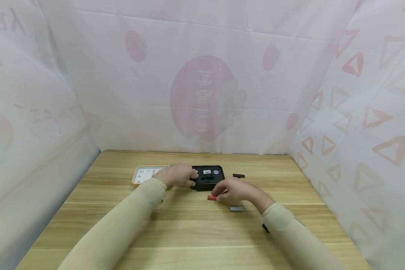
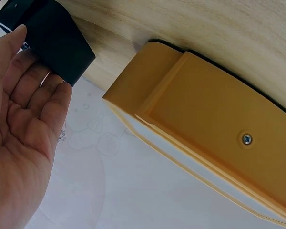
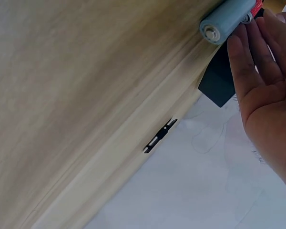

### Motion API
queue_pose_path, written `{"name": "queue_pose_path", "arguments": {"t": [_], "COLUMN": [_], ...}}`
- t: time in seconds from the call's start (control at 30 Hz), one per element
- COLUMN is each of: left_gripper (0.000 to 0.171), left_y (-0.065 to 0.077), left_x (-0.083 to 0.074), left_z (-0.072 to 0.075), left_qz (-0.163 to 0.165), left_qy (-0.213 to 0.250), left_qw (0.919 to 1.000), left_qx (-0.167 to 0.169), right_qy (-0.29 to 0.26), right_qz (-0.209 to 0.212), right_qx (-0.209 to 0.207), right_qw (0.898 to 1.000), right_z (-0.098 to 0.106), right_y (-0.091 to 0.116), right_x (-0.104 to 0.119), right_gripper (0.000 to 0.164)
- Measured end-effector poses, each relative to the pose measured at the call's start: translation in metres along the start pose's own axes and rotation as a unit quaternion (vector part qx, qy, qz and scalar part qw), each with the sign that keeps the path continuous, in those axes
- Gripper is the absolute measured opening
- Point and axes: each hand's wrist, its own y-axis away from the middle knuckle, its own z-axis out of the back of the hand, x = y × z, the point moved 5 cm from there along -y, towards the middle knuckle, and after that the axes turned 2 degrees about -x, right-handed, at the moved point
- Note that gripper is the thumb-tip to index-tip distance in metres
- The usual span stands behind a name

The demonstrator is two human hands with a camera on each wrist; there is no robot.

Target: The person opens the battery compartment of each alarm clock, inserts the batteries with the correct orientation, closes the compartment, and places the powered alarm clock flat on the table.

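Observation:
A black clock [image 1: 217,182] lies on the table with its back up, showing a white label, a round sticker and a battery slot. My left hand [image 1: 179,175] grips its left edge, thumb and fingers on the case [image 2: 57,43]. Just in front of the clock, my right hand [image 1: 234,190] pinches a red battery [image 1: 212,197] close to the tabletop. A grey-blue battery [image 1: 236,209] lies nearer to me, below the right hand; in the right wrist view this battery [image 3: 224,24] appears large beside the fingers.
To the left, an orange-rimmed clock [image 1: 139,179] lies face up, partly behind my left hand. A small black battery cover [image 1: 238,175] rests right of the black clock. Printed white cloth [image 1: 276,101] walls the wooden table [image 1: 189,236] at the back and sides.

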Motion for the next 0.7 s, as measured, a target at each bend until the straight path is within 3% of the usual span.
{"name": "queue_pose_path", "arguments": {"t": [0.23, 0.7], "left_gripper": [0.037, 0.036], "left_y": [-0.001, -0.001], "left_x": [0.001, 0.0], "left_z": [-0.001, -0.001], "left_qz": [-0.007, -0.009], "left_qy": [-0.008, -0.013], "left_qw": [0.9999, 0.9999], "left_qx": [-0.003, -0.005], "right_qy": [0.024, 0.045], "right_qz": [-0.004, -0.004], "right_qx": [-0.006, -0.002], "right_qw": [1.0, 0.999], "right_z": [-0.006, -0.007], "right_y": [-0.004, -0.007], "right_x": [0.006, 0.012], "right_gripper": [0.013, 0.013]}}
